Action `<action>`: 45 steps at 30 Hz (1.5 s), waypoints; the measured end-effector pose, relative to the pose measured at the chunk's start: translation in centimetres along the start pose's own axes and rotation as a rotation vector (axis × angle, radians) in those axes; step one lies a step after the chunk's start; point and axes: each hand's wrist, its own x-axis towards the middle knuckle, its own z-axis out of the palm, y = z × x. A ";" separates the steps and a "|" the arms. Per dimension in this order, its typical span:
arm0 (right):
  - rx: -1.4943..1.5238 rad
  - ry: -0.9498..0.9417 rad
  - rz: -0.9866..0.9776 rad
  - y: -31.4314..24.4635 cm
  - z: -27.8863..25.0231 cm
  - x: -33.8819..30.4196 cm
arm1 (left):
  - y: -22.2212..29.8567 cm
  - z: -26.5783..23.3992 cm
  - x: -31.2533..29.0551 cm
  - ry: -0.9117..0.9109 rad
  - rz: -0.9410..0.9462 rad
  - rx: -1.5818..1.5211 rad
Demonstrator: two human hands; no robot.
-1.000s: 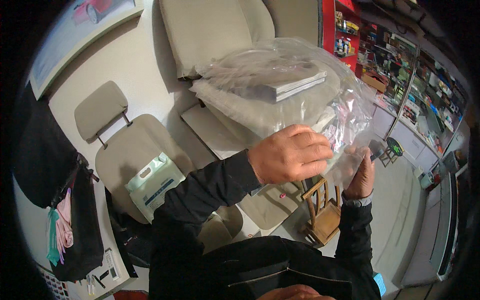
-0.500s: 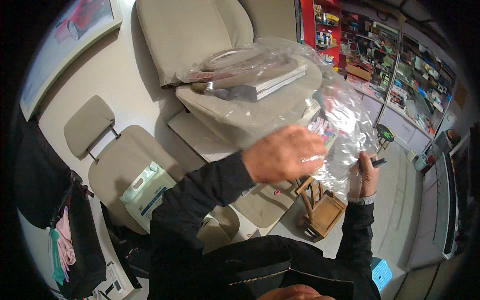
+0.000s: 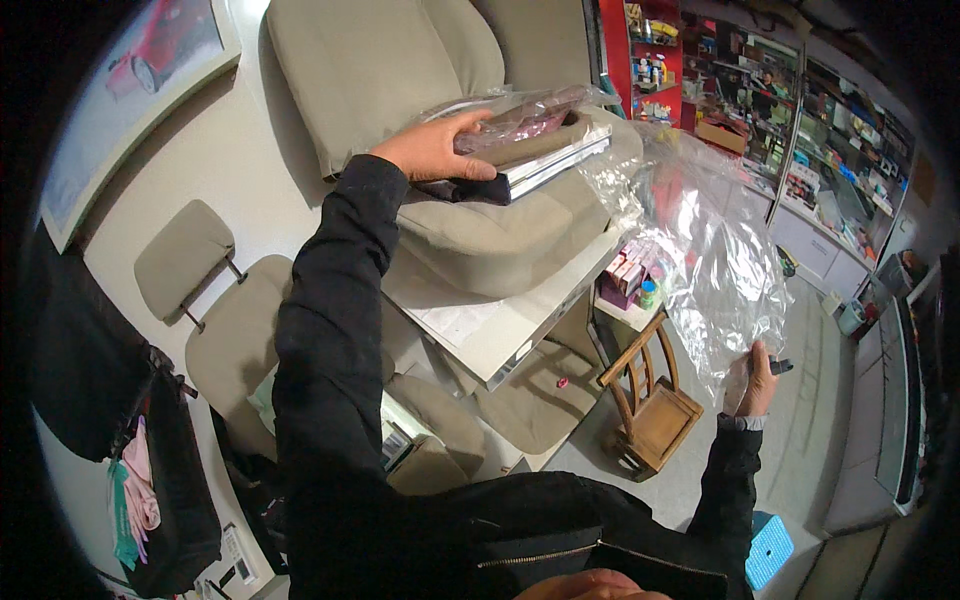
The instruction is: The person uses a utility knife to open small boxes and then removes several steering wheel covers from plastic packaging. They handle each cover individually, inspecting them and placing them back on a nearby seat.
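One clear, glossy plastic bag [image 3: 715, 270], crumpled: lies past the right edge of the beige fabric seat cushion [image 3: 500, 250], its upper part at that edge, the rest falling away beyond it; long axis slanting from the cushion's right edge down toward the right hand [image 3: 762, 385], the gathered lower end pointing at the wearer's right side. Right hand: fingers closed, bag's lower end pinched in them; a small black object [image 3: 782, 366] juts out beside the thumb. Left hand [image 3: 440, 148]: at the cushion's back left, thumb and forefinger well parted about the left end of a plastic-wrapped brownish bundle [image 3: 520, 130]; whether it grips, cannot tell. One thick white-edged book or stack [image 3: 562, 160], beside the bundle, long axis rising from lower left to upper right, page edges facing the wearer. Beneath the cushion, one white desk [image 3: 530, 315]; past its right corner, pink-and-white small boxes [image 3: 630, 275] and one brown wooden chair [image 3: 655, 430].
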 end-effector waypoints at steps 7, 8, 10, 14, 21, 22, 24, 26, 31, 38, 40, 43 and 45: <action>-0.015 0.023 0.061 1.3 -2.3 -0.3 | -2.5 0.3 1.9 -0.052 0.023 0.013; -0.030 0.024 0.059 1.6 -2.5 -0.3 | -3.0 0.3 2.1 -0.089 -0.003 -0.039; -0.034 0.026 0.062 2.2 -3.0 -0.2 | -3.7 0.4 2.9 -0.044 -0.065 -0.174; -0.010 0.026 0.067 3.5 -3.6 0.2 | -4.2 1.0 3.6 -0.054 -0.175 0.118; -0.033 -0.028 0.083 3.8 -3.6 -0.1 | -3.8 1.2 5.6 -0.059 -0.102 0.307; -0.039 -0.007 0.110 3.8 -3.5 -0.2 | -3.8 1.2 5.7 -0.053 -0.102 0.266; -0.025 -0.026 0.100 3.9 -3.5 -0.2 | -3.8 1.1 5.7 -0.046 -0.078 0.220; -0.029 -0.004 0.111 4.1 -3.4 0.0 | -3.5 1.0 5.4 -0.049 -0.053 0.214; -0.014 0.003 0.109 4.2 -3.3 0.1 | -0.5 0.7 5.1 0.050 -0.016 0.467; -0.052 -0.021 0.137 3.7 -3.4 -0.4 | 2.0 -1.4 3.6 0.382 0.107 0.665; -0.066 -0.019 0.133 3.7 -3.2 -0.4 | 2.1 -2.9 2.8 0.500 0.124 0.725; -0.078 0.019 0.113 4.0 -2.8 -0.6 | 1.6 -5.0 1.5 0.586 0.045 0.731; -0.080 0.012 0.068 4.3 -2.6 -0.7 | 0.9 -5.7 0.7 0.603 -0.070 0.707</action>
